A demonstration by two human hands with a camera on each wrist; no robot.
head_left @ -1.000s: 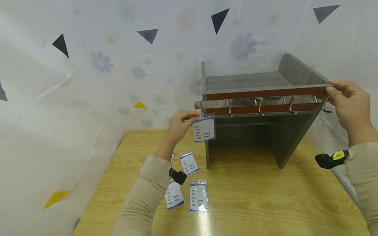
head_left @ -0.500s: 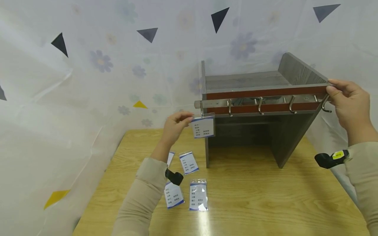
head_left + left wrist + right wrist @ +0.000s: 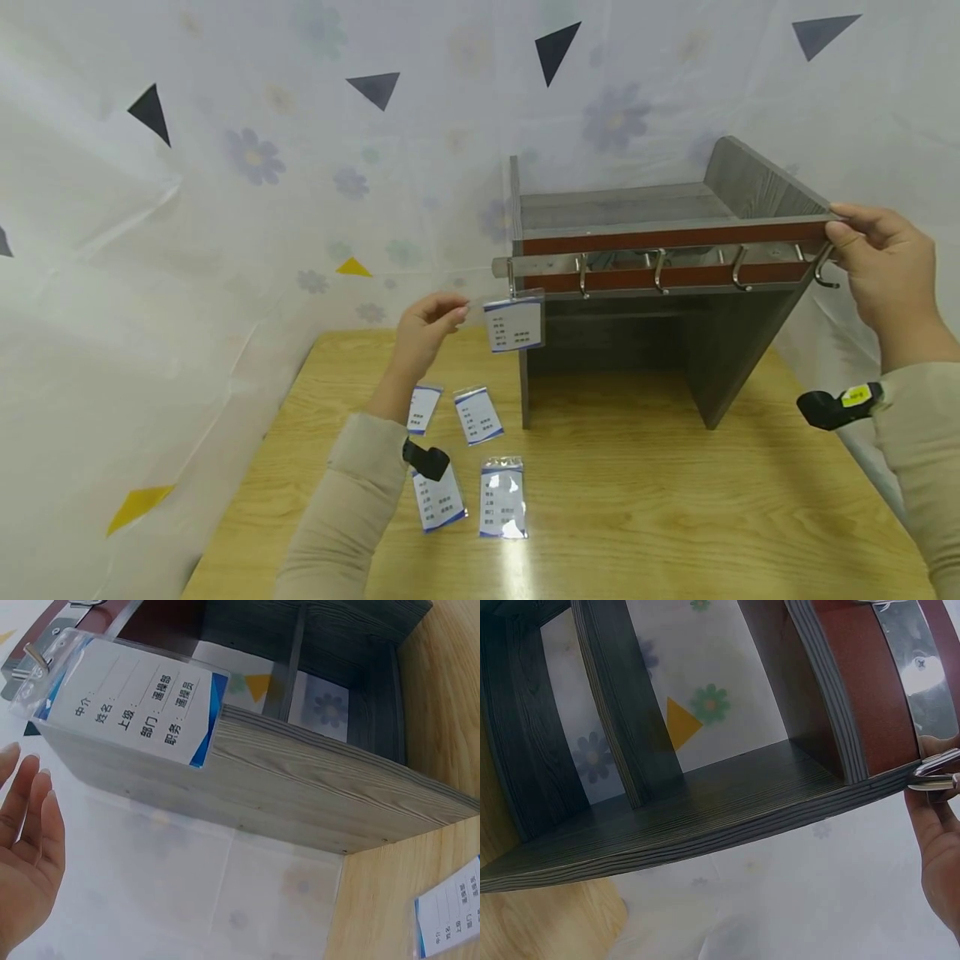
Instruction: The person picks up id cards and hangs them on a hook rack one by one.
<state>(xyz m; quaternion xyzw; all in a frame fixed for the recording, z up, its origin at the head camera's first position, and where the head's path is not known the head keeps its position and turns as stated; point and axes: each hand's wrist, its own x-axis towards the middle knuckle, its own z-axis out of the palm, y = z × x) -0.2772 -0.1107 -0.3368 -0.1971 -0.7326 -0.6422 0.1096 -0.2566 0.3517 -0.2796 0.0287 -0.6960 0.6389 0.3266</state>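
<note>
A clear-sleeved badge card (image 3: pixel 513 325) with blue edges hangs from the leftmost hook of the metal hook rail (image 3: pixel 555 264). My left hand (image 3: pixel 426 337) is just left of it, holding nothing, and in the left wrist view its relaxed fingers (image 3: pixel 41 796) are apart from the badge. The rail runs across the front of a grey wooden shelf (image 3: pixel 615 207) with reddish-brown strips. My right hand (image 3: pixel 892 275) grips the shelf's front right corner beside the last hook (image 3: pixel 825 271). The right wrist view shows that hand (image 3: pixel 939 851) partly behind the hook and corner.
Several more badge cards (image 3: pixel 478 415) lie on the wooden table (image 3: pixel 637 517), left of the shelf and towards the front. Bare hooks (image 3: pixel 660 271) stick out along the rail. Behind the table hangs a pale flowered sheet (image 3: pixel 420 183).
My left hand has let go of the badge and drawn away to the left. The badge now hangs by itself from the hook. My right hand keeps its grip on the shelf corner.
</note>
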